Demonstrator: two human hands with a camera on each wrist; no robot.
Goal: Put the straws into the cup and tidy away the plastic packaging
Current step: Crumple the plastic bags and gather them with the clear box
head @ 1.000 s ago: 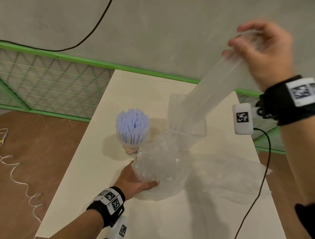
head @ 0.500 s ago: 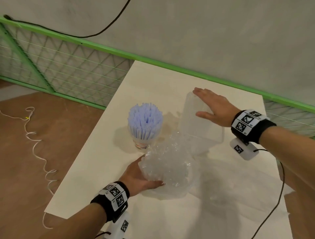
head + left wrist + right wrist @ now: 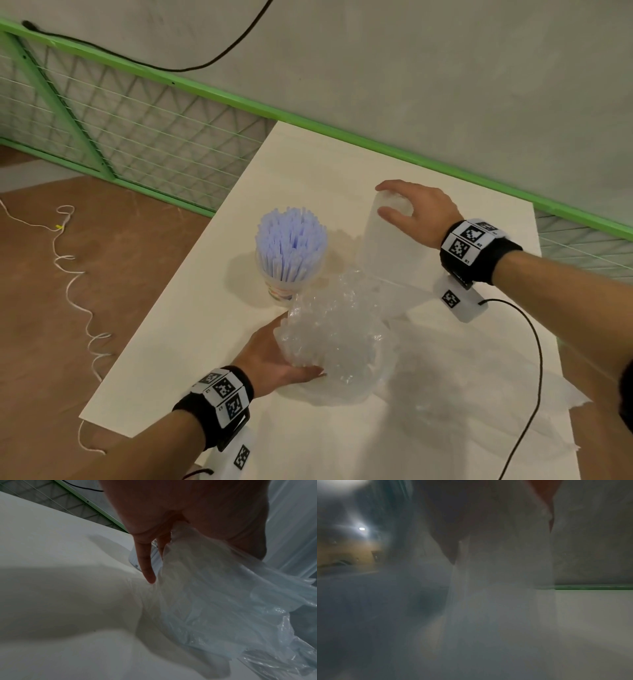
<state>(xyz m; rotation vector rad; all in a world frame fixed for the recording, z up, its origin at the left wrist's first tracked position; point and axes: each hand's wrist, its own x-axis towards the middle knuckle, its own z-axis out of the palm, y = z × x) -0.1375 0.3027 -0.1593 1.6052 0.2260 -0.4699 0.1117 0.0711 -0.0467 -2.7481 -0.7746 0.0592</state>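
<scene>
A clear cup [image 3: 281, 291] full of pale blue straws [image 3: 291, 246] stands upright on the white table [image 3: 308, 164]. Just right of and nearer than it lies a crumpled wad of clear plastic [image 3: 332, 335]. My left hand [image 3: 274, 353] cups and grips that wad from the near left, thumb along its base. In the left wrist view the plastic [image 3: 214, 601] spills from my palm, and one finger [image 3: 147, 568] points down to the table. My right hand [image 3: 383, 200] grips the far end of a long clear bag [image 3: 394, 250] that slopes down to the wad. The right wrist view is fogged by plastic.
A flat clear plastic sheet [image 3: 472, 383] lies spread over the table's right half, reaching its right edge. A black cable [image 3: 534, 359] runs from my right wrist across it. A green mesh fence [image 3: 137, 130] borders the far side, and brown floor [image 3: 51, 308] with a white cord lies to the left.
My right hand has come down from high up, lowering the long clear bag to the table behind the wad, and now curls over its far end. The left hand has stayed on the wad.
</scene>
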